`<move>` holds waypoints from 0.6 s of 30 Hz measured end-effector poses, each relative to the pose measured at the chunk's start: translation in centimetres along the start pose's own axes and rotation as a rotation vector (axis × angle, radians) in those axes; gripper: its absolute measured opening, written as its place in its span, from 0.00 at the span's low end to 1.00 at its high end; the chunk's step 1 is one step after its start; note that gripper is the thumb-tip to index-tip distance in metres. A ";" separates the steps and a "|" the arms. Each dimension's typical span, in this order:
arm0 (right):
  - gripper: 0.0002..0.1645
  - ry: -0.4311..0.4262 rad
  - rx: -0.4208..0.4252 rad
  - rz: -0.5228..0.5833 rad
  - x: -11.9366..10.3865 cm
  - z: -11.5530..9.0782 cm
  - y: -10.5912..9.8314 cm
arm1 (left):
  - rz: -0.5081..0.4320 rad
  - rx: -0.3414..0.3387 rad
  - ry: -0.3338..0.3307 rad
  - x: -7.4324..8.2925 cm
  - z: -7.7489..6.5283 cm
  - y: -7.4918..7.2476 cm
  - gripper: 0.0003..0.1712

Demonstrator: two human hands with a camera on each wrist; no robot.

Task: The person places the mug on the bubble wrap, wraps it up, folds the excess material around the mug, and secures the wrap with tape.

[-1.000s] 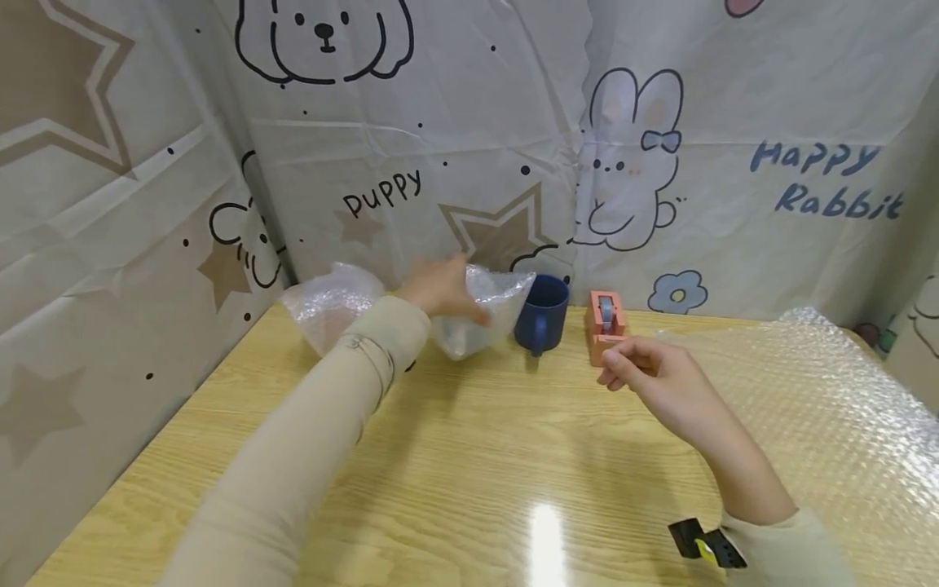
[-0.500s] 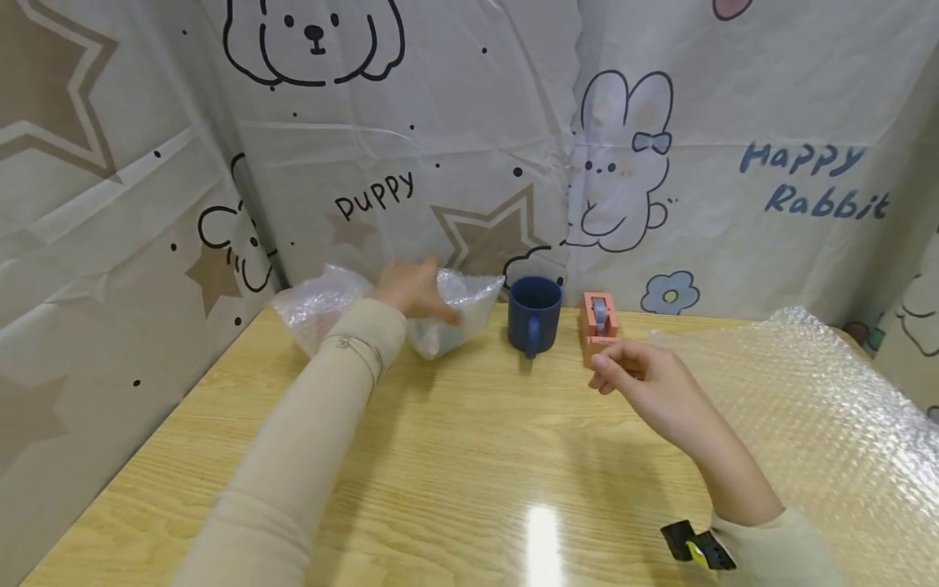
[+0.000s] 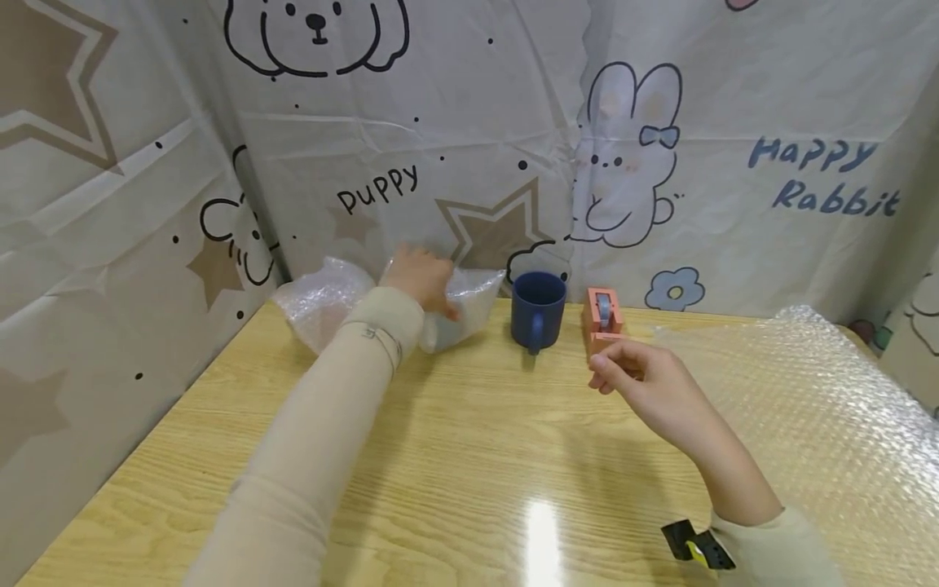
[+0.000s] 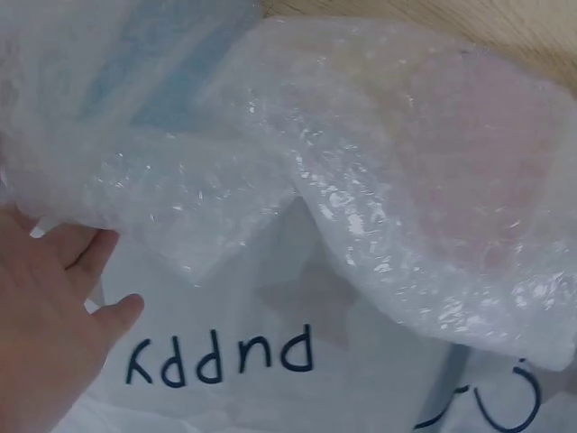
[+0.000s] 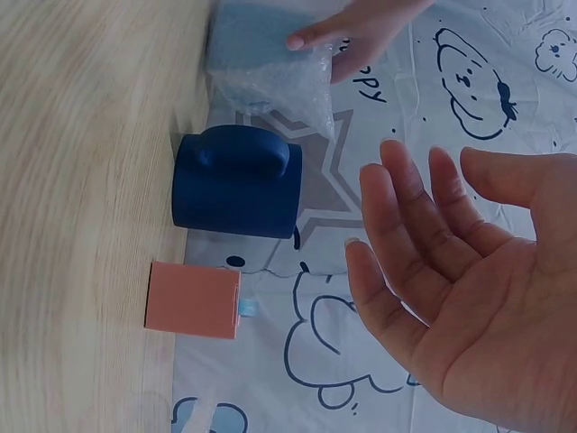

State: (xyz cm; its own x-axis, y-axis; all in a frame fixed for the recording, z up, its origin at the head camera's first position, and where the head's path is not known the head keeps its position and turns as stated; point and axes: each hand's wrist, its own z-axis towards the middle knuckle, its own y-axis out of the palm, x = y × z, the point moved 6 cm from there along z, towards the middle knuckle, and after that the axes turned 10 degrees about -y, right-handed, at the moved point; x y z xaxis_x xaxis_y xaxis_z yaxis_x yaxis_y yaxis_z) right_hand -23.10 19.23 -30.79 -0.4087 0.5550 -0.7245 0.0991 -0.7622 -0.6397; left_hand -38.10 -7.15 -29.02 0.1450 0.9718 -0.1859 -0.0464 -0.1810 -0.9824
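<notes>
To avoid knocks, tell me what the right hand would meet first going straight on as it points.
Probably the coral tape dispenser, just beyond the right hand in the head view; depth is unclear, so the hand might pass over.

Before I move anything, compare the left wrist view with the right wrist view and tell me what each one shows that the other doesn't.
Only the left wrist view shows the pinkish bubble-wrapped bundle.

Only the right wrist view shows the dark blue mug, the orange tape dispenser and the right grip.

Both show the left grip, the bluish bubble-wrapped bundle, some of the wooden table and the printed backdrop.
</notes>
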 end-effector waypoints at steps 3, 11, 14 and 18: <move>0.17 0.003 -0.007 -0.011 0.0 0.0 0.1 | 0.081 0.011 -0.014 0.6 0.0 0.1 0.38; 0.18 -0.014 -0.017 -0.038 0.0 0.0 0.2 | 0.168 -0.030 -0.120 1.6 0.3 1.5 0.54; 0.18 -0.016 -0.020 -0.039 -0.1 0.0 0.3 | 0.204 0.003 -0.135 2.2 -0.2 1.4 0.52; 0.19 -0.014 -0.025 -0.045 -0.2 0.0 0.5 | 0.228 0.072 -0.100 3.7 -1.5 1.3 0.38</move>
State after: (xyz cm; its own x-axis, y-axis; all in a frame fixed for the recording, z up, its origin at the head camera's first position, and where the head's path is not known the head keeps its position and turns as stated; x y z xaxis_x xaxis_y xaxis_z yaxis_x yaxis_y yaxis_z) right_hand -22.93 18.76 -30.93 -0.4255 0.5837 -0.6916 0.1030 -0.7280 -0.6778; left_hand -36.11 -3.98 -30.97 0.0245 0.9180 -0.3959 -0.1372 -0.3892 -0.9109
